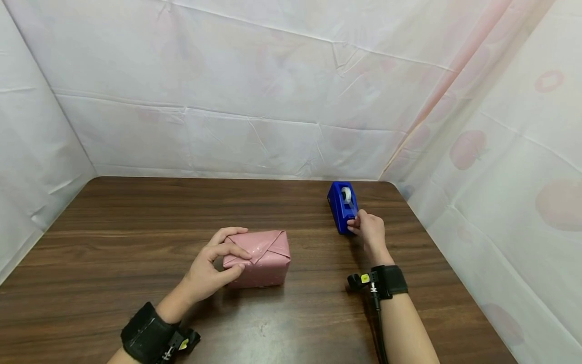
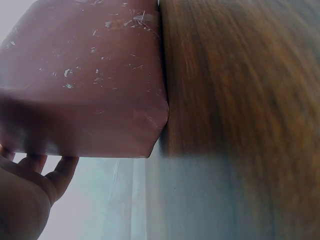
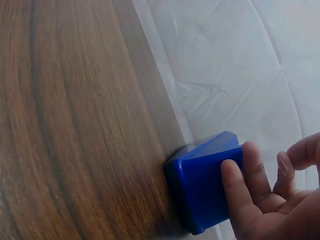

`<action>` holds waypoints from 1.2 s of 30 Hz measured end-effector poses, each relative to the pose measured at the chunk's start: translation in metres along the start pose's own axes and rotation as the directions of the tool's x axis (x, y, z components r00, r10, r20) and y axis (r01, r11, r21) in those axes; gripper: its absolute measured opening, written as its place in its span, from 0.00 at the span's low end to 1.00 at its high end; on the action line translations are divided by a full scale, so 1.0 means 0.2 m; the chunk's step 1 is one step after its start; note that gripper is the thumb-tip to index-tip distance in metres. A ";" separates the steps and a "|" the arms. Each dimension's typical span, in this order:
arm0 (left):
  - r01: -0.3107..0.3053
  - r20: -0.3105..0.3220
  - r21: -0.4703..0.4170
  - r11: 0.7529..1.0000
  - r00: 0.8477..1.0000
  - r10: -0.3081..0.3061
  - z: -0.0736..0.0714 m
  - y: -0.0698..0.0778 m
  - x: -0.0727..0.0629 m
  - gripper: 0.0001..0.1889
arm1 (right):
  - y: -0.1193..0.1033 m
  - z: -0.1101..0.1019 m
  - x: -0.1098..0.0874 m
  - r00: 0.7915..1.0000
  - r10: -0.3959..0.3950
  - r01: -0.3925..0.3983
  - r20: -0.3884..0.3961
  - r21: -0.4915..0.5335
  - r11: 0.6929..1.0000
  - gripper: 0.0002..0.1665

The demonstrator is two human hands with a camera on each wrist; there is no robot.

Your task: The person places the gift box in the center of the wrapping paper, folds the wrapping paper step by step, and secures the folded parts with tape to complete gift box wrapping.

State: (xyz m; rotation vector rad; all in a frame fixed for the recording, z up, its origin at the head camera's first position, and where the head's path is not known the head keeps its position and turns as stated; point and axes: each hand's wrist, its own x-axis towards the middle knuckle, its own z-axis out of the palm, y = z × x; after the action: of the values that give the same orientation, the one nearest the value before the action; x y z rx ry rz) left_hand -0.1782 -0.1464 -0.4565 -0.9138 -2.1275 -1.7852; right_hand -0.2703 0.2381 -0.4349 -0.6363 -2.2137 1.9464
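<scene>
A box wrapped in glossy pink paper sits on the wooden table, folded flaps meeting on its upper face. My left hand rests on its left end, fingers spread over the top and the thumb at the near edge. In the left wrist view, those fingertips show at the package's edge. Farther right stands a blue tape dispenser with a roll of clear tape. At its near end, my right hand pinches the tape end between thumb and index finger. Two other fingers lie against the dispenser's side.
The brown wood-grain table ends at a pale curtain behind, with more curtain along both sides. Each wrist wears a black strap with a small camera; a black cable runs along the right forearm.
</scene>
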 end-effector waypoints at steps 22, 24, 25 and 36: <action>-0.027 -0.011 -0.011 1.000 1.000 0.027 0.00 0.00 0.00 0.17 | 0.00 0.01 0.00 0.999 0.037 -0.037 -0.002 -0.013 0.999 0.18; -0.016 -0.010 -0.008 1.000 1.000 0.016 0.00 0.00 0.00 0.17 | 0.00 0.00 0.00 0.999 0.039 -0.039 0.004 -0.008 0.999 0.18; -0.009 -0.008 -0.008 1.000 1.000 0.009 0.00 0.00 0.00 0.17 | 0.01 0.00 0.01 0.999 0.044 -0.044 0.006 -0.004 0.999 0.18; 0.007 -0.001 -0.009 1.000 1.000 -0.007 0.01 0.00 0.00 0.18 | 0.04 -0.03 0.03 0.989 0.150 -0.150 0.018 -0.007 0.989 0.22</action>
State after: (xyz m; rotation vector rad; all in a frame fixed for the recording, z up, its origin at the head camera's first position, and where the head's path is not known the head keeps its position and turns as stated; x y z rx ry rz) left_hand -0.1779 -0.1437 -0.4573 -0.9085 -2.1267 -1.7994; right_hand -0.2710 0.2469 -0.4415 -0.8107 -2.2425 2.0241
